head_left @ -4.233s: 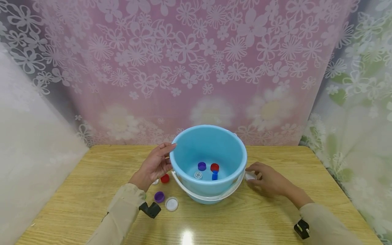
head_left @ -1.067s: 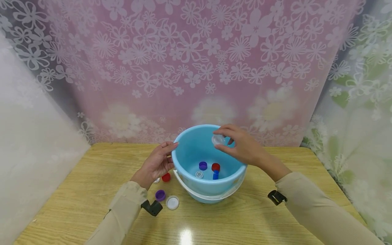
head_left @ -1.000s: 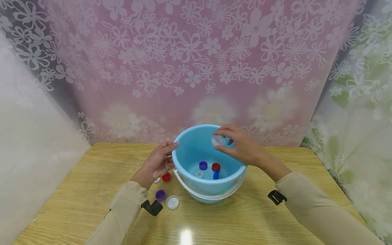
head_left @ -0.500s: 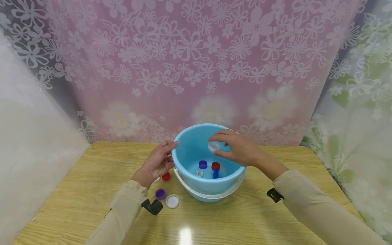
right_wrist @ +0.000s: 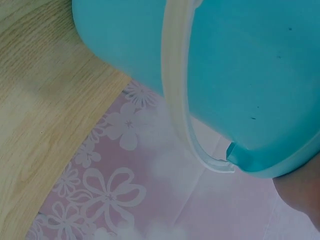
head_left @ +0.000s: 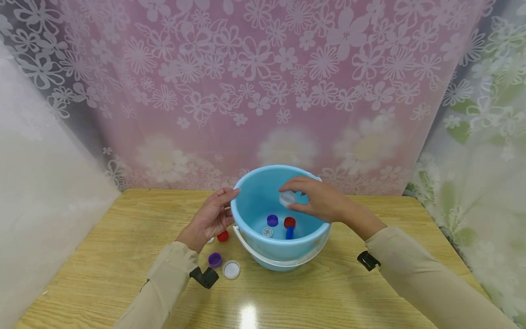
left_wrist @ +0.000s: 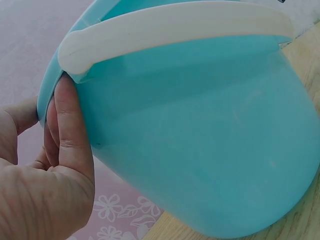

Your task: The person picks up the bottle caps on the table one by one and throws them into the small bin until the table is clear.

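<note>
A light blue bucket (head_left: 269,251) stands on the wooden table with its white handle (head_left: 283,263) hanging down in front. My left hand (head_left: 211,217) grips its left rim, thumb on top and fingers beneath, as the left wrist view also shows. Within the bucket's mouth, my right hand (head_left: 318,198) pinches a translucent white cap (head_left: 287,198) between thumb and fingers. On the bucket floor lie a purple cap (head_left: 272,220), a red cap (head_left: 289,222), a grey-white cap (head_left: 267,232) and a blue piece (head_left: 290,233). Only part of the right hand (right_wrist: 300,190) shows in the right wrist view.
Left of the bucket on the table lie another purple cap (head_left: 215,260), a larger white cap (head_left: 231,269) and a red cap (head_left: 223,236). A small white cap (head_left: 211,240) is partly hidden by the left hand. A pink floral curtain (head_left: 246,91) hangs behind the table.
Four seconds ago my right hand was at the table right of the bucket with the white cap. It rose over the bucket, then dipped slightly into its mouth. The left hand stays on the rim.
</note>
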Tool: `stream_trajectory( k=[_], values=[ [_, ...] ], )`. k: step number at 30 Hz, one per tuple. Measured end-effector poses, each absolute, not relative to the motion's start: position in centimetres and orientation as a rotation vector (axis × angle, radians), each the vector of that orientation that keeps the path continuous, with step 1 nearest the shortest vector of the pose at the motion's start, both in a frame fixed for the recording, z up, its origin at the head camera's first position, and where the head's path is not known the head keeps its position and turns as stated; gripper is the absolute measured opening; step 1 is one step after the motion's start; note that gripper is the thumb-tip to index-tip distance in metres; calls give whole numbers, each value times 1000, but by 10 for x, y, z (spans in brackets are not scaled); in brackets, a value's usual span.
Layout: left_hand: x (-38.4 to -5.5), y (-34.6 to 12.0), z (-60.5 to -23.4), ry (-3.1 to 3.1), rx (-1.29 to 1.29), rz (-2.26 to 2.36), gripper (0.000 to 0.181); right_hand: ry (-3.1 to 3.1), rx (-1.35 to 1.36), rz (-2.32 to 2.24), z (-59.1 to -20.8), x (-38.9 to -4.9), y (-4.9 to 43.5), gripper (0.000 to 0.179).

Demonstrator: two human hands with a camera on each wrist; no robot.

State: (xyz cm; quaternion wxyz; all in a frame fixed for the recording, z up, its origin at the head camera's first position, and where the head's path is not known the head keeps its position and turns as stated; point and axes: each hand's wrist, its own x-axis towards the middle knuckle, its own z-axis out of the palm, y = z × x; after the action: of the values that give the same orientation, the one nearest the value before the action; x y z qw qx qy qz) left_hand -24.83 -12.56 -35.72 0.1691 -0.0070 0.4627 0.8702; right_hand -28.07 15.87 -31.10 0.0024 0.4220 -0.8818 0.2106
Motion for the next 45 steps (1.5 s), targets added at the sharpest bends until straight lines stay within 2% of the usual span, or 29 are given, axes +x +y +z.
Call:
stream_trajectory(
  k=[21,31,45],
  values=[
    [-248,-127,-358,1338,0,2469,15,-2785,1281,706,-310,-281,157,48],
    [-246,-126,-357,1334,23,2474,13,-2642,1151,832,-315,-280,164,31],
    [-248,-127,-358,1339,19,2481,14,-2589,886,971,-314,-283,195,34]
  ],
)
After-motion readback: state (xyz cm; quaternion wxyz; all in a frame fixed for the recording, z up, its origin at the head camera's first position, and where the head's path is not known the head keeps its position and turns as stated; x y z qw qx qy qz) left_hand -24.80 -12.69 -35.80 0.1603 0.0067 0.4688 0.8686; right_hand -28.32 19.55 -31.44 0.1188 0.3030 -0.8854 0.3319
